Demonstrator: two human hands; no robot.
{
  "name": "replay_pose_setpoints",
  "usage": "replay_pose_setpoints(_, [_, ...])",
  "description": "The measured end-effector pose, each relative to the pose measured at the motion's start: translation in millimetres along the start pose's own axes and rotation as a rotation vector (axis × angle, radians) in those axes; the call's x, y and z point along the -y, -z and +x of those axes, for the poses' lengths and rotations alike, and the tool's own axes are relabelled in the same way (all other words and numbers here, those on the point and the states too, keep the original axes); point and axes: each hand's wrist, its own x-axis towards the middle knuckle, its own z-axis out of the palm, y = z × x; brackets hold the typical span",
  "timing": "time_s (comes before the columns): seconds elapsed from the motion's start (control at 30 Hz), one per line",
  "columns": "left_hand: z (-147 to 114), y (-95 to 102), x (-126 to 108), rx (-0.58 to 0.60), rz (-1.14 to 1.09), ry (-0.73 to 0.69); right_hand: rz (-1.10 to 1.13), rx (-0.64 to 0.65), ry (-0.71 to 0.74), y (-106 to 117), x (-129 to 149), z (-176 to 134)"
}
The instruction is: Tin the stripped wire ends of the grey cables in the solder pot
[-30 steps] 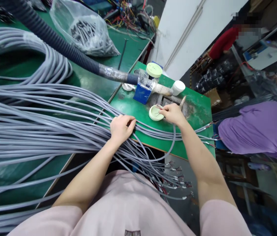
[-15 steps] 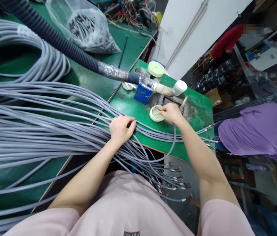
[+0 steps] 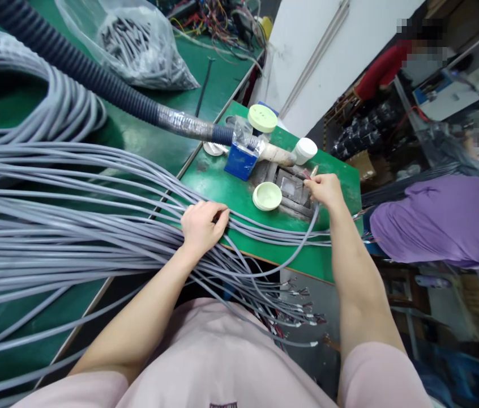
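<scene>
My right hand (image 3: 325,190) pinches a grey cable (image 3: 303,247) close to its end. Thin reddish wires (image 3: 307,174) stick out of that end, over a square recess with a shiny grey surface (image 3: 294,190), which looks like a solder pot. A small pale green dish (image 3: 267,196) stands left of the recess, apart from my hand. My left hand (image 3: 204,224) lies on the bundle of grey cables (image 3: 137,226), its fingers curled round some of them at the table's front edge. Its fingertips are partly hidden.
A ribbed black hose (image 3: 129,96) ends at a blue box (image 3: 242,160) beside the recess. Behind are a pale green lid (image 3: 262,118) and a white jar (image 3: 306,150). Bagged cable pieces (image 3: 141,51) lie far left. A person in purple (image 3: 439,221) is at right.
My right hand has moved right, taking the wire ends from the pale green dish to above the square recess. My left hand stays on the cables. The view has shifted slightly.
</scene>
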Motion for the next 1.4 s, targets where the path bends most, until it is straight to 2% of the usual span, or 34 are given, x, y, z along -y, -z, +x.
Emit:
replay_pose_setpoints(0.13, [0.7,0.6,-0.9,0.016,0.015,0.006,-0.081,0.016,-0.041,-13.3,-3.2,10.8])
replay_pose_setpoints(0.3, [0.7,0.7,-0.7,0.002,0.023,-0.009,-0.156,0.058,-0.063,-19.3,1.6,15.0])
replay_pose_setpoints(0.67, [1.3,0.8,0.0,0.008,0.021,-0.013,-0.152,0.117,-0.114,-30.5,0.1,23.9])
replay_pose_setpoints(1.07, [0.3,-1.5,1.1,-0.024,0.022,-0.033,-0.181,0.088,-0.082,-22.2,-0.2,19.1])
replay_pose_setpoints(1.4, [0.6,-0.1,1.0,0.012,0.010,0.005,-0.119,0.085,-0.106,-31.2,1.0,22.8])
